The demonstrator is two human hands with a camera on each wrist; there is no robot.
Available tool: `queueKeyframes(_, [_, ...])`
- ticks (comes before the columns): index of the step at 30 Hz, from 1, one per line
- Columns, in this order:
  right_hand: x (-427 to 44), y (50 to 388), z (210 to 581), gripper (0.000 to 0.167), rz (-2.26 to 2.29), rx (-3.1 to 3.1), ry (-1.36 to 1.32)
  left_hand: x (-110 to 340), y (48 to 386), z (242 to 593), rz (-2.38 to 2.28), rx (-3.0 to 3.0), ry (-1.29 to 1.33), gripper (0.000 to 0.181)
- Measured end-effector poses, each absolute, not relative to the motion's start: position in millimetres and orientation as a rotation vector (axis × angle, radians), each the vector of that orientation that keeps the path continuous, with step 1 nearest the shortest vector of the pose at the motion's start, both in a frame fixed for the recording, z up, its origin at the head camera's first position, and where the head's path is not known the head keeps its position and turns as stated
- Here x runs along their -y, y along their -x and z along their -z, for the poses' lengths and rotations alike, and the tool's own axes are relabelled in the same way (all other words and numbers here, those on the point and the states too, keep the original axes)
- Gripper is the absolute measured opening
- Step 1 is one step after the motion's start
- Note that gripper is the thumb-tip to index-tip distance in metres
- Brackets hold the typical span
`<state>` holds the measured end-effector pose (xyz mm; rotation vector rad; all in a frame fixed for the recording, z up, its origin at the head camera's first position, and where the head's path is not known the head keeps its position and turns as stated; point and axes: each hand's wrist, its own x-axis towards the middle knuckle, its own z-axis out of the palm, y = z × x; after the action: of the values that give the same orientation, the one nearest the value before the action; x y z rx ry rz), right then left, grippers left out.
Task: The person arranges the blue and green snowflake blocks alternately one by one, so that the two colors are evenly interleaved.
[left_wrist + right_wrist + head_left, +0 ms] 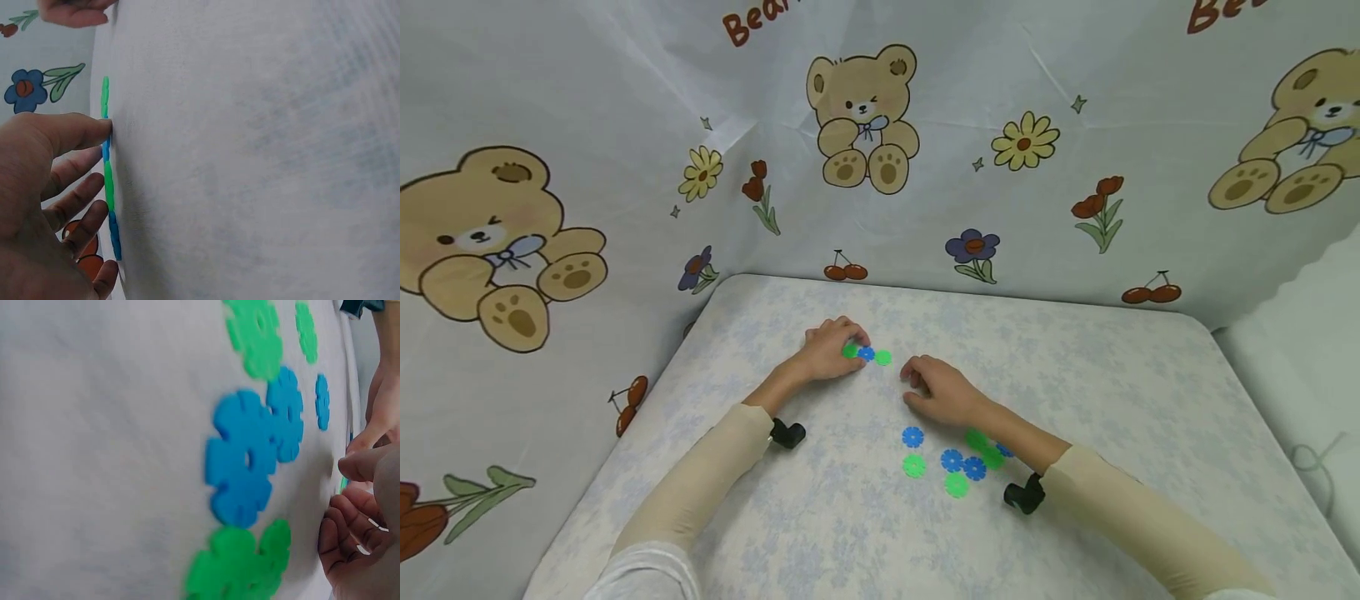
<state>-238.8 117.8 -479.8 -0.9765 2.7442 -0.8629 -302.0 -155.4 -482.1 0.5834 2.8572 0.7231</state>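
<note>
A row of slotted snowflake discs, green [883, 357] and blue [867, 354] by turns, lies flat on the table. My left hand [831, 350] is over its left part, thumb and forefinger at opposite edges of the blue disc. In the left wrist view, another green disc [109, 186] and a blue disc [115, 234] lie along the other fingers; the head view mostly hides these. Right of the row, my right hand [947, 390] hovers low with loosely bent fingers, and nothing shows between them.
Loose discs lie nearer me, by my right forearm: a blue disc [913, 437], a green disc [913, 466] and several more, some overlapping and partly hidden by the arm. A bear-print cloth [910, 233] hangs behind the table [820, 517] and along its left side.
</note>
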Motion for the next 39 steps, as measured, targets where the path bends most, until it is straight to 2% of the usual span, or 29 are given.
queueKeyframes(5, [-133.5,215.7,482.3,0.018,0.904,-2.653,1.015,151.7,302.7,482.2,-0.69,-2.862,-0.627,0.033])
queueKeyframes(10, [-141.5,197.5,485.1,0.019,0.856,-2.621,1.098,144.9,299.6,484.0,-0.724,-2.855,-0.675,0.039])
queueKeyframes(14, [-141.6,189.9,487.5,0.018,0.846,-2.621,1.087,138.9,300.0,488.2,-0.72,-2.858,-0.722,0.036])
queueKeyframes(22, [-140.1,186.5,486.5,0.018,0.847,-2.644,1.053,129.9,301.9,490.0,-0.713,-2.859,-0.743,0.025])
queueKeyframes(39, [-135.8,190.8,487.7,0.02,0.882,-2.732,1.01,130.6,300.2,488.9,-0.762,-2.85,-0.749,0.026])
